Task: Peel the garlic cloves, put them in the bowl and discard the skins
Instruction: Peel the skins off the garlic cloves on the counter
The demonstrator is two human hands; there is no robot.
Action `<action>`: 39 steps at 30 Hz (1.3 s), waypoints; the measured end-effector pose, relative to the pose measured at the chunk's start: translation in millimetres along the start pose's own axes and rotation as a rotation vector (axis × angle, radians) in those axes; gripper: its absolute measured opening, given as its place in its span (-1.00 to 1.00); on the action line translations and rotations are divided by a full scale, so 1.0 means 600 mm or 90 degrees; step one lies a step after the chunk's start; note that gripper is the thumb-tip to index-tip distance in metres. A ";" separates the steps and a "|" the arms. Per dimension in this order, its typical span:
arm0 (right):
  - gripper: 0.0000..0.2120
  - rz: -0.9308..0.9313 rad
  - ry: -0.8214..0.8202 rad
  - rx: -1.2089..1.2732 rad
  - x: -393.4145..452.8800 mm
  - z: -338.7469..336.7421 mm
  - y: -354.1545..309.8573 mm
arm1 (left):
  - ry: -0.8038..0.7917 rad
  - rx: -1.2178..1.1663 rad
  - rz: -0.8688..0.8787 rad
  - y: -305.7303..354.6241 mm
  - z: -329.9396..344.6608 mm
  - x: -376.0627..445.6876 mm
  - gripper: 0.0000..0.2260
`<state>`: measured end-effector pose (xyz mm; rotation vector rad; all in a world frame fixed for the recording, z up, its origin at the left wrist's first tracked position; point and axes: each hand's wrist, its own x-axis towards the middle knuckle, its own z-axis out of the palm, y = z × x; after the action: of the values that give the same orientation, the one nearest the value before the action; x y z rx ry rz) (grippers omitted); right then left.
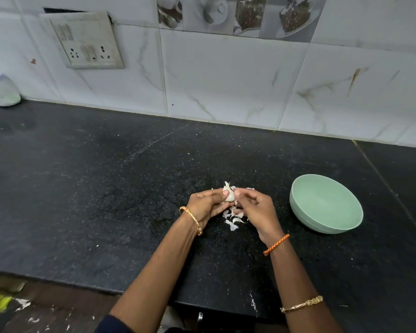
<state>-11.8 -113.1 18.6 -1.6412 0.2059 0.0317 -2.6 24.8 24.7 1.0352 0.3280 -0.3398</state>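
Black speckled stone makes up the counter we look down on, and we take the green bowl standing on it as our landmark. We see nothing inside the bowl.

Just left of the bowl, both hands meet over the counter around a white garlic bulb. Our left hand, the one farther from the bowl, curls round the bulb, with its thumb pressed against the bulb's side. Our right hand, the one nearer the bowl, has its fingers bent and its thumb and fingertips pinching at the bulb's papery top. We cannot tell how much skin that pinch holds.

Below the hands, also left of the bowl and apart from it, loose garlic skins lie scattered on the counter in white curls.

A gold bangle circles the left wrist. An orange thread band circles the right wrist, and a gold bracelet sits farther up that forearm.

Behind the bowl, a white marbled tile wall rises from the counter's far edge. Far to the bowl's left, a switch plate is set into that wall, and a clear jar stands at the counter's far left end.
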 end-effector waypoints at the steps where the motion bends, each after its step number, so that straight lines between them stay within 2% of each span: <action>1: -0.87 0.007 -0.028 0.008 0.001 -0.001 -0.002 | 0.020 0.016 0.008 -0.001 0.001 0.001 -0.89; 8: -0.78 0.018 -0.018 0.024 0.001 0.011 -0.007 | 0.142 0.109 0.136 -0.020 0.013 0.007 -0.96; 14: -0.79 0.025 0.001 0.050 -0.004 0.022 -0.008 | 0.220 0.291 0.300 -0.033 0.021 0.010 -0.96; 17: -0.78 0.043 0.020 0.089 -0.004 0.022 -0.006 | 0.193 0.328 0.315 -0.031 0.019 0.013 -0.93; 20: -0.79 0.104 -0.014 0.166 -0.002 0.014 -0.011 | 0.135 0.372 0.300 -0.027 0.008 0.021 -0.91; 24: -0.93 0.159 -0.031 0.284 0.004 0.007 -0.018 | 0.041 0.414 0.269 -0.027 -0.002 0.024 -0.84; 27: -0.93 0.168 -0.006 0.343 0.011 -0.004 -0.023 | -0.018 0.475 0.251 -0.023 -0.015 0.020 -0.81; 29: -0.96 0.171 -0.005 0.364 0.018 -0.015 -0.026 | -0.030 0.461 0.230 -0.022 -0.019 0.013 -0.71; 31: -0.91 0.181 -0.038 0.353 0.023 -0.024 -0.026 | -0.002 0.424 0.237 -0.023 -0.019 0.013 -0.60; 32: -0.89 0.188 -0.056 0.350 0.023 -0.026 -0.027 | 0.016 0.424 0.254 -0.022 -0.017 0.015 -0.62; 35: -0.86 0.182 -0.084 0.353 0.018 -0.023 -0.023 | 0.043 0.414 0.281 -0.017 -0.002 0.021 -0.95; 39: -0.71 0.125 -0.096 0.218 0.013 -0.019 -0.020 | -0.001 0.363 0.242 -0.007 0.019 0.025 -0.91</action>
<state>-3.7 -124.3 30.0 -1.2669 0.2428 0.2557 10.6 11.0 20.6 1.6258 0.0214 -0.0852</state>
